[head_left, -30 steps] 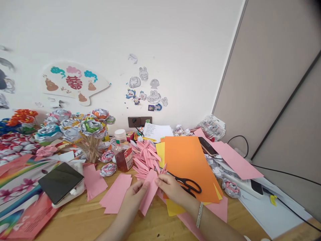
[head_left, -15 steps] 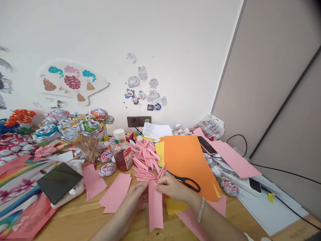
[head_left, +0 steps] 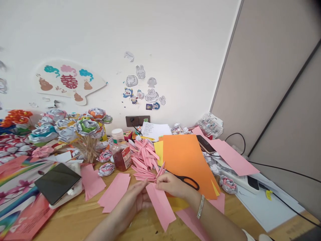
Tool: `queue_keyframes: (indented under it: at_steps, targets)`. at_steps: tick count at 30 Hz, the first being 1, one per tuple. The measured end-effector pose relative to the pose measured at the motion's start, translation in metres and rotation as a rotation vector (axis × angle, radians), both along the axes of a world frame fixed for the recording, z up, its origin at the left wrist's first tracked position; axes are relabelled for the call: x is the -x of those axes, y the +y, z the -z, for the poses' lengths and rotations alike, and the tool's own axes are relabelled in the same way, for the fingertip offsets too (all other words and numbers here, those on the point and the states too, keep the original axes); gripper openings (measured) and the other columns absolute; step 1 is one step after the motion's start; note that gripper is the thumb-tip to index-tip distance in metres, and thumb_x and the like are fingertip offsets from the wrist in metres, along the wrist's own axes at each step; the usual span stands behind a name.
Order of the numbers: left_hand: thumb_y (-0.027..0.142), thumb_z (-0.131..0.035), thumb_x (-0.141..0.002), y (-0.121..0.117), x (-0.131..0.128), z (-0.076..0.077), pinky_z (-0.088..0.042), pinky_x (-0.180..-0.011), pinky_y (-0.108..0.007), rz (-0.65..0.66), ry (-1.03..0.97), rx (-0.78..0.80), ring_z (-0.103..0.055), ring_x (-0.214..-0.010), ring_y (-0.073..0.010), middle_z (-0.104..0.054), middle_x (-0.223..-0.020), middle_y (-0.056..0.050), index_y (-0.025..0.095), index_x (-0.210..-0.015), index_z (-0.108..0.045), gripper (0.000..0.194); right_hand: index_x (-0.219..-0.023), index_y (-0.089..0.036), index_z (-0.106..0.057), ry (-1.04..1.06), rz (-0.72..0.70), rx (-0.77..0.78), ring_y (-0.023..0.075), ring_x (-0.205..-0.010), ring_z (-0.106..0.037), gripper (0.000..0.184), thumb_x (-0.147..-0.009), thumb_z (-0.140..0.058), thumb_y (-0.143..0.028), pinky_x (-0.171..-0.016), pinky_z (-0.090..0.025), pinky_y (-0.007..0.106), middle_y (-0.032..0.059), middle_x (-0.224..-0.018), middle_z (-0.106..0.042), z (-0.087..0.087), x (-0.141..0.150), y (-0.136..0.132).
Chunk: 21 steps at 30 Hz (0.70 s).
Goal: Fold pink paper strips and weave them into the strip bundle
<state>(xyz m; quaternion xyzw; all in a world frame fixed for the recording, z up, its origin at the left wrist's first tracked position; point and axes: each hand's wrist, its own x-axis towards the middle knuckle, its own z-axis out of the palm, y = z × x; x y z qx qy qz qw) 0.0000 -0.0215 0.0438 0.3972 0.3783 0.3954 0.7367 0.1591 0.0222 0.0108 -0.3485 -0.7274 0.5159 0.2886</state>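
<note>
A creased pink paper strip (head_left: 162, 207) slants down to the right over the wooden table. My right hand (head_left: 173, 185), with a silvery bracelet at the wrist, pinches it near the top. Curled at the strip's upper left edge, my left hand (head_left: 137, 202) grips it lightly, its fingertips partly hidden behind the paper. Just beyond both hands lies a heap of folded pink paper pieces (head_left: 144, 155). Black-handled scissors (head_left: 189, 182) rest on orange paper (head_left: 184, 159), partly covered by my right hand. Flat pink strips (head_left: 115, 192) lie left of my left hand.
A jar of reddish liquid (head_left: 121, 157) stands behind the left strips. Paper flowers on sticks (head_left: 86, 130) crowd the back left. A dark tablet (head_left: 58, 183) lies at the left. At the right are a phone (head_left: 205, 144), a power strip (head_left: 240, 180) and white sheets (head_left: 265, 207).
The pink strip's lower end has swung to the right, so it slants instead of hanging straight toward me. My left hand has shifted slightly, and the view has turned a little to the right.
</note>
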Motion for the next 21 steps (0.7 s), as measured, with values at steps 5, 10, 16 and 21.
queue_keyframes:
  at_steps: [5,10,16,21]
  targets:
    - [0.036,-0.053,-0.074,-0.0006,-0.0012,-0.0004,-0.048,-0.060,-0.028,0.004,-0.034,-0.016,-0.061,-0.064,-0.0168,-0.066,-0.069,-0.006,0.014,-0.069,-0.059,0.024,-0.052,-0.017,-0.031,0.008,0.020,0.026,0.0065,-0.048,-0.020,0.029,-0.072,-0.049,-0.028,-0.046,-0.016,0.022,-0.0061,-0.051,-0.022,-0.0006,0.0008,-0.0007]
    - [0.040,-0.049,-0.076,0.0008,-0.0021,0.0013,-0.049,-0.062,-0.030,0.005,-0.043,-0.002,-0.062,-0.067,-0.0181,-0.067,-0.071,-0.008,0.014,-0.070,-0.059,0.029,-0.051,-0.017,-0.031,0.020,0.005,0.008,0.0064,-0.048,-0.020,0.029,-0.072,-0.048,-0.026,-0.046,-0.016,0.023,-0.0060,-0.051,-0.023,-0.0017,0.0006,-0.0006]
    - [0.040,-0.054,-0.073,0.0015,-0.0012,0.0045,-0.049,-0.066,-0.031,0.009,-0.051,0.020,-0.063,-0.071,-0.0191,-0.068,-0.076,-0.009,0.013,-0.076,-0.061,0.028,-0.051,-0.017,-0.029,0.039,-0.001,0.015,0.0063,-0.049,-0.020,0.029,-0.072,-0.048,-0.024,-0.047,-0.016,0.022,-0.0062,-0.051,-0.021,-0.0023,0.0009,-0.0005]
    - [0.033,-0.061,-0.069,0.0007,-0.0006,0.0049,-0.049,-0.062,-0.027,0.012,-0.066,0.004,-0.061,-0.064,-0.0148,-0.066,-0.069,-0.006,0.012,-0.072,-0.062,0.022,-0.051,-0.017,-0.026,0.035,-0.014,0.011,0.0059,-0.047,-0.018,0.032,-0.073,-0.048,-0.024,-0.044,-0.014,0.023,-0.0062,-0.052,-0.019,-0.0039,0.0018,-0.0033]
